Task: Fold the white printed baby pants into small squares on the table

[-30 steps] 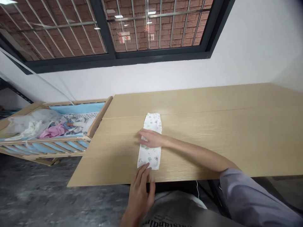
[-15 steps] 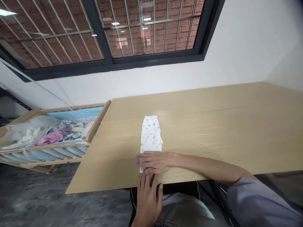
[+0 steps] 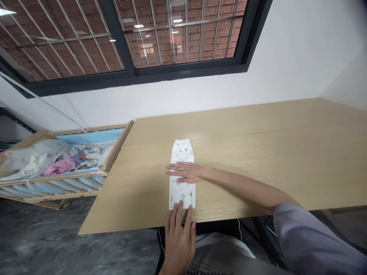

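Observation:
A white baby garment [image 3: 182,193] with a small printed pattern lies folded into a long narrow strip on the wooden table; it looks like baby pants. Across its middle rests my right hand [image 3: 187,173], flat, with fingers stretched to the left. My left hand [image 3: 180,236] is at the table's near edge, its spread fingertips touching the garment's near end. The part of the garment beneath my right palm is hidden.
The light wooden table [image 3: 258,152] reaches right toward the wall. At its left stands a wooden crib [image 3: 117,149] with blue lining, holding a pink cloth [image 3: 61,166] and other fabrics. A barred window [image 3: 183,34] is above the table.
My right hand has slid away from me along the garment, from its near end to its middle, uncovering the near part. My left hand has stayed nearly in place.

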Tool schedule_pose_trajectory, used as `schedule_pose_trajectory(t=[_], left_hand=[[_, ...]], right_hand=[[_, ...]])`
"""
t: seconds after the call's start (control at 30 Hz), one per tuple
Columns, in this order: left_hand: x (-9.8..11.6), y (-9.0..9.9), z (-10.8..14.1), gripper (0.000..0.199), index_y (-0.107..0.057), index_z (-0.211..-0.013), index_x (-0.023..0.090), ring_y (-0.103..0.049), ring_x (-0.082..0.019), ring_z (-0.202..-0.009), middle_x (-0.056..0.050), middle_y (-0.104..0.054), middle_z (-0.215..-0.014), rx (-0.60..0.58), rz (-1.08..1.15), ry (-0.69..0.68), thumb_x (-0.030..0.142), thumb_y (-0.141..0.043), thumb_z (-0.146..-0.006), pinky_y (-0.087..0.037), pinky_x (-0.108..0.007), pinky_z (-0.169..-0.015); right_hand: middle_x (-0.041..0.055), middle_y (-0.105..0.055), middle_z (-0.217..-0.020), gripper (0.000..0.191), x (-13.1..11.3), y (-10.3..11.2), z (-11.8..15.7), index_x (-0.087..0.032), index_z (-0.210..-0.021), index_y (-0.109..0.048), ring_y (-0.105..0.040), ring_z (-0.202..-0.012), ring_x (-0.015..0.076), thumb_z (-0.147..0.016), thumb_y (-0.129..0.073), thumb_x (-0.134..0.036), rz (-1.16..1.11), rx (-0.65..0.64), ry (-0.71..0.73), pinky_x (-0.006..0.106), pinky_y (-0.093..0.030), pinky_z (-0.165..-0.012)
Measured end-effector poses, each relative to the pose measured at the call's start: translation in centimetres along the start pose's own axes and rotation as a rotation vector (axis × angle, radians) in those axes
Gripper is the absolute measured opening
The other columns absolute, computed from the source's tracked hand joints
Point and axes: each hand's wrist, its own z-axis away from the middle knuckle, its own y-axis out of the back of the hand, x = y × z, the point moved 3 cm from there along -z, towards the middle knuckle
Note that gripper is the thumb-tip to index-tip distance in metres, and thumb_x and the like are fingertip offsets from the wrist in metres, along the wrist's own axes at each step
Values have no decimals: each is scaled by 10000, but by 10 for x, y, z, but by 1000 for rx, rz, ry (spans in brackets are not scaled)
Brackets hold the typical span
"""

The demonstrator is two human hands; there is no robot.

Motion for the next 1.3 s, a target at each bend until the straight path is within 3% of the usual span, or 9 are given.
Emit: schedule_pose_trajectory(t=[0.3, 0.47, 0.77, 0.9, 0.97, 1.03, 1.13, 1.2, 1.3], left_hand=[[1, -1, 4, 558, -496, -1498, 255, -468, -306, -1418, -95, -491, -1556, -16, 24, 28, 214, -577, -948, -426, -447, -1109], [1, -2, 4, 539, -511, -1487, 258, -483, -302, -1404, -94, -515, -1537, -11, 30, 42, 225, -577, -953, -421, -455, -1112], [3, 4, 0, 520, -527, -1472, 250, -502, -295, -1383, -100, -530, -1523, 6, -4, 20, 226, -563, -954, -390, -442, -1110], [1, 9, -3, 505, -525, -1470, 248, -506, -276, -1377, -99, -558, -1498, 29, 28, 32, 237, -544, -966, -349, -427, -1114], [-5, 10, -5, 500, -523, -1464, 244, -510, -264, -1374, -102, -571, -1485, 28, 47, 26, 208, -535, -966, -324, -422, -1117], [-16, 12, -8, 480, -534, -1442, 238, -530, -245, -1357, -105, -593, -1460, 39, 74, 19, 174, -523, -966, -311, -411, -1108], [-38, 15, -17, 437, -554, -1397, 223, -566, -222, -1323, -103, -636, -1408, 41, 122, -5, 154, -526, -966, -335, -380, -1075], [-53, 16, -22, 405, -566, -1370, 210, -578, -220, -1311, -106, -650, -1389, 29, 146, -48, 166, -535, -969, -360, -365, -1054], [-65, 17, -23, 384, -577, -1355, 203, -592, -214, -1298, -111, -657, -1379, -14, 166, -145, 184, -537, -973, -403, -344, -1025]], right_hand=[[53, -148, -1690, 598, 83, 27, -15, -259, -1609, -287, -117, -1568, 242, -1059, -382, -471, 55, -35, -179, 481, -71, -1279], [69, -135, -1690, 602, 130, 48, -14, -189, -1621, -247, -93, -1571, 218, -1076, -291, -441, 113, -21, -313, 428, -60, -1280], [91, -222, -1669, 614, 130, 56, -18, -150, -1598, -310, -166, -1561, 239, -1048, -353, -420, 113, 0, -336, 443, -83, -1277], [120, -190, -1679, 656, 98, 69, -18, -131, -1606, -282, -139, -1565, 271, -1040, -380, -449, 132, 73, -312, 470, -88, -1276], [133, -183, -1684, 657, 65, 75, -12, -142, -1603, -285, -163, -1560, 288, -1036, -402, -453, 126, 172, -283, 493, -144, -1266], [153, -314, -1641, 592, 21, 76, 1, -163, -1560, -378, -299, -1512, 305, -1031, -436, -422, 110, 256, -234, 522, -262, -1223], [155, -670, -1262, 420, -49, 62, 29, -166, -1363, -606, -622, -1174, 276, -1050, -424, -378, 63, 255, -199, 495, -488, -1020], [133, -713, -1074, 391, -90, 46, 50, -150, -1261, -672, -668, -1006, 250, -1049, -442, -385, 39, 227, -185, 443, -542, -919], [145, -702, -1163, 387, -130, 19, 82, -154, -1313, -645, -659, -1092, 250, -1040, -470, -365, 38, 243, -178, 432, -532, -972]])
